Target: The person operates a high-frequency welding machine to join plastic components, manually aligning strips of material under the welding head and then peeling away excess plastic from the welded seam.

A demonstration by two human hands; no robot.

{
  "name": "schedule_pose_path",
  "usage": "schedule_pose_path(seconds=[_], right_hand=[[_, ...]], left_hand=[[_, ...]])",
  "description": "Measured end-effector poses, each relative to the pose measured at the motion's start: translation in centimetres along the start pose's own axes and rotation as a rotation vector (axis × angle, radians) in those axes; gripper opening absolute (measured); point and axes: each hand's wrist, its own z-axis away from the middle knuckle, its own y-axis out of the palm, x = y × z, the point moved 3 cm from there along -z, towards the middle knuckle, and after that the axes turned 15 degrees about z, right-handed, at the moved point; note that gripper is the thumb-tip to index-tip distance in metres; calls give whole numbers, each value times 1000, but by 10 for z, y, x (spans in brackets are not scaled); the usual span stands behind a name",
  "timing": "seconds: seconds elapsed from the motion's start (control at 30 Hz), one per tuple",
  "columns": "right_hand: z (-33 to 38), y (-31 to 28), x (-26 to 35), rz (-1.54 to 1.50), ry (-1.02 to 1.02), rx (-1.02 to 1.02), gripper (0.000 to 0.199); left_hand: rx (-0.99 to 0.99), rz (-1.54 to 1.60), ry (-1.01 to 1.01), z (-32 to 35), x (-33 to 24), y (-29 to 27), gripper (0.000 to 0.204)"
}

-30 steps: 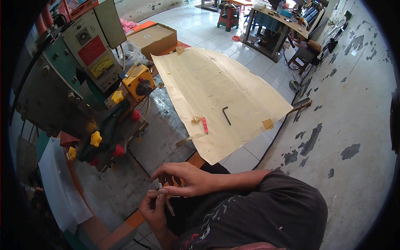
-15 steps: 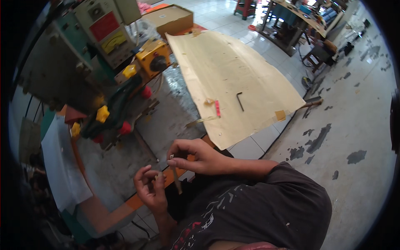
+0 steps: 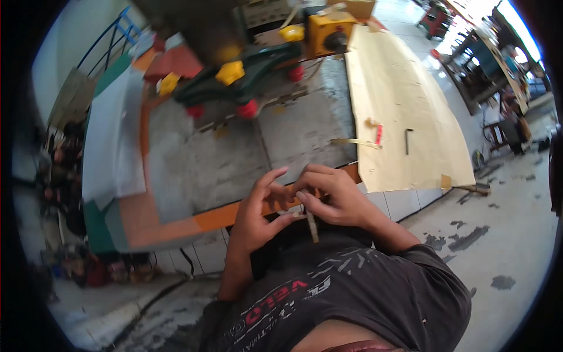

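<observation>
In front of my chest, at the table's near edge, both hands work close together. My right hand (image 3: 333, 196) pinches a narrow, flat greyish-tan strip (image 3: 312, 229) between thumb and fingers; it hangs down toward my shirt. Against the strip's upper part comes the thumb of my left hand (image 3: 258, 205), a tiny pale piece at its tip, too small to name. The left index finger sticks up, while the other fingers curl toward the right hand. The fingertips partly hide the strip's top end.
Ahead stands a machine with a dark green arm (image 3: 258, 79), yellow knobs (image 3: 230, 73) and red feet (image 3: 247, 109) over a grey metal tabletop (image 3: 217, 170). Tan sheeting (image 3: 404, 88) at the right bears a hex key (image 3: 407, 142). Translucent sheeting (image 3: 114, 141) hangs at the left.
The view has swung left, so the machine and sheeting sit differently in it. My left hand has come up to the right hand and now meets the strip, where before they were apart.
</observation>
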Motion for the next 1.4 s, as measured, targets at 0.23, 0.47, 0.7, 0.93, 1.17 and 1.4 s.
schedule_pose_path(seconds=[0.23, 0.47, 0.7, 0.93, 1.17, 1.4], right_hand=[[5, 3, 7, 40, 132, 78, 17], [1, 9, 1, -18, 151, 141, 15], [-5, 4, -3, 51, 196, -85, 13], [-13, 10, 8, 63, 64, -107, 9], [-3, 19, -11, -259, 106, -269, 22], [-21, 22, -31, 291, 253, -31, 35]], left_hand=[[-3, -62, -97, -5, -4, 3, 88], [-23, -87, -45, 4, -4, 0, 83], [-220, 87, -71, 7, 2, -7, 43], [-102, 117, -52, 6, 13, 14, 21], [-149, 235, -107, 12, 9, 7, 16], [-704, 49, -66, 31, 20, -124, 17]])
